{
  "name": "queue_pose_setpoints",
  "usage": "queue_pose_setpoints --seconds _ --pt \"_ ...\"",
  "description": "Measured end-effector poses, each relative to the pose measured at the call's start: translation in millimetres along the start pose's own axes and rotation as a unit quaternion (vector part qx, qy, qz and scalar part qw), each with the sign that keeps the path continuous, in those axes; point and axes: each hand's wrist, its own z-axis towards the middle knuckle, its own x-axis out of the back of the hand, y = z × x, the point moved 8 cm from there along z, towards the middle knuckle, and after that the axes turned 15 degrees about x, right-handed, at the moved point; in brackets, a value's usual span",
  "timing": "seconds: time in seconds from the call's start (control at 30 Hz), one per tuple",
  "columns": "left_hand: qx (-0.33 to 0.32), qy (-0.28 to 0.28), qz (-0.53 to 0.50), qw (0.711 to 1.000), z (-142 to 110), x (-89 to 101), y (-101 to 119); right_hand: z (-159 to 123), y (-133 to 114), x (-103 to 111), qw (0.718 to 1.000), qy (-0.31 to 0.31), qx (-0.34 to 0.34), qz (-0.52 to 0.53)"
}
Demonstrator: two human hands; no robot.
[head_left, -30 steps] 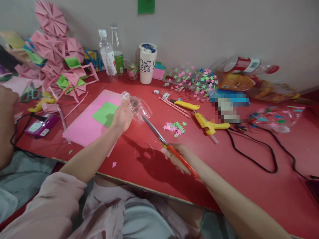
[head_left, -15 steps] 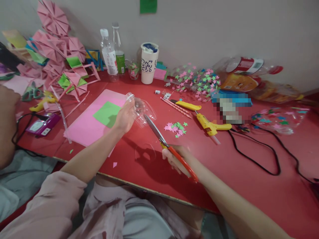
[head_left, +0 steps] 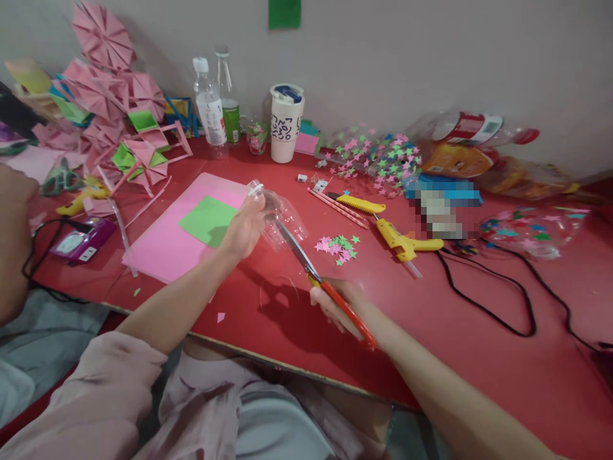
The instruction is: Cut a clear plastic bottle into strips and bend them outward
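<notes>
My left hand [head_left: 246, 223] is closed around the neck end of a clear plastic bottle piece [head_left: 290, 214], whose wide, cut side faces right. In my right hand [head_left: 342, 303] is a pair of scissors [head_left: 335, 297] with red and yellow handles. Its blades point up and left, their tips at the lower edge of the clear plastic; whether they bite into it I cannot tell. Below lies a thin clear plastic ring [head_left: 278, 292] on the red table [head_left: 230, 313]. A green paper square [head_left: 205, 220] on pink sheets [head_left: 158, 246] lies beside my left hand.
Small paper stars [head_left: 338, 248], a yellow cutter [head_left: 361, 203] and a yellow glue gun [head_left: 405, 241] lie to the right, with a black cord [head_left: 479, 300]. Bottles [head_left: 211, 118] and a white cup [head_left: 286, 131] stand behind. At left are pink paper crafts [head_left: 103, 96] and another person's arm [head_left: 14, 243].
My left hand and the bottle piece have shifted slightly to the right and tilted a little. The scissors have hardly moved, their tips still at the plastic.
</notes>
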Motion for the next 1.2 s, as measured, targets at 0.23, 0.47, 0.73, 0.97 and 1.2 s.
queue_pose_setpoints --seconds 0.23,0.47,0.73,0.97,1.2 --pt "0.002 0.017 0.006 1.0 -0.7 -0.5 -1.8 -0.7 0.7 -2.8 0.999 0.015 -0.001 0.03" --pt "0.001 0.022 0.011 1.0 1.3 2.3 -2.5 -4.6 1.1 -7.0 0.996 0.018 -0.062 0.063" --pt "-0.022 -0.017 0.048 0.998 -0.4 -4.6 -2.8 -2.0 0.6 -1.6 0.996 0.021 -0.049 0.066" --pt "-0.043 -0.039 0.057 0.997 0.2 -6.0 -5.9 -3.8 3.1 -4.1 0.993 0.034 -0.068 0.089" --pt "-0.034 -0.022 0.064 0.997 1.5 -3.2 -6.8 -3.8 1.4 -3.4 0.993 0.035 -0.087 0.071"
